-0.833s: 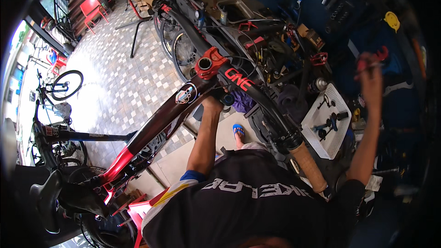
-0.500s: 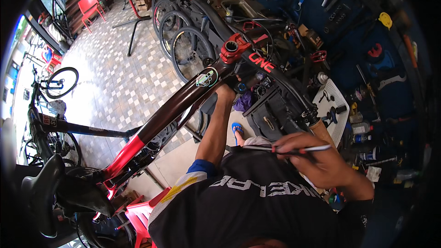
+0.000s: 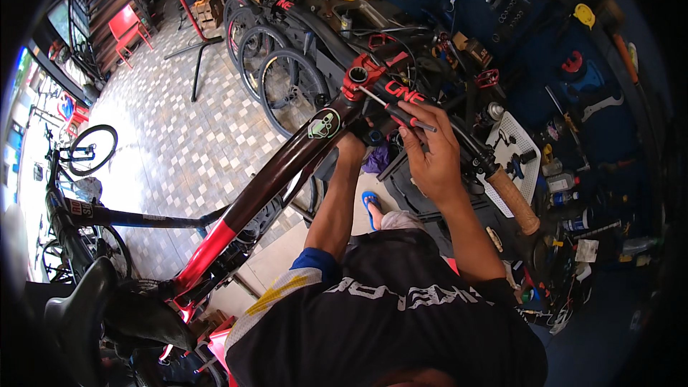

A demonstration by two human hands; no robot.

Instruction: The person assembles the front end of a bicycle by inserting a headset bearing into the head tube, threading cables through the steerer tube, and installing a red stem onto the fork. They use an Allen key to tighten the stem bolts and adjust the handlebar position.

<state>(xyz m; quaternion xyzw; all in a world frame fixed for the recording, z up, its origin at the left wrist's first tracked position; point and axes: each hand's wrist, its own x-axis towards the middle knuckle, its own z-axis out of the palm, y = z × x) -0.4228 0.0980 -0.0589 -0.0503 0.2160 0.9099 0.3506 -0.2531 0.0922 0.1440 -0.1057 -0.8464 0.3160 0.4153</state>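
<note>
- At the far left I am seeing a black saddle (image 3: 80, 307) standing large in the foreground, with a red chair (image 3: 126, 30) sitting well beyond it on the tiled floor (image 3: 168, 100).
- Next, a dark bicycle frame (image 3: 261, 179) with a bright red rear section is slanting up toward the middle of my view.
- Behind its front end, several bicycle wheels (image 3: 292, 93) are standing in a row beside the cluttered workbench.
- Above them I am following a black handlebar (image 3: 326, 34), which is running diagonally from one tan grip down to the other.
- My left hand (image 3: 350, 149) is reaching under the front of the frame; its fingers are hiding behind the tube, so I cannot tell whether they are closing on anything.
- Just above that hand, the red stem (image 3: 350, 87) is joining frame and handlebar.
- My right hand (image 3: 436, 158) is gripping the black-and-red handle of a thin-shafted tool (image 3: 395, 112) between thumb and fingers. The tip is meeting the stem; I cannot tell whether it is sitting in a bolt.
- Farther right, a white perforated basket (image 3: 529, 178) is holding small dark parts beyond the lower grip.
</note>
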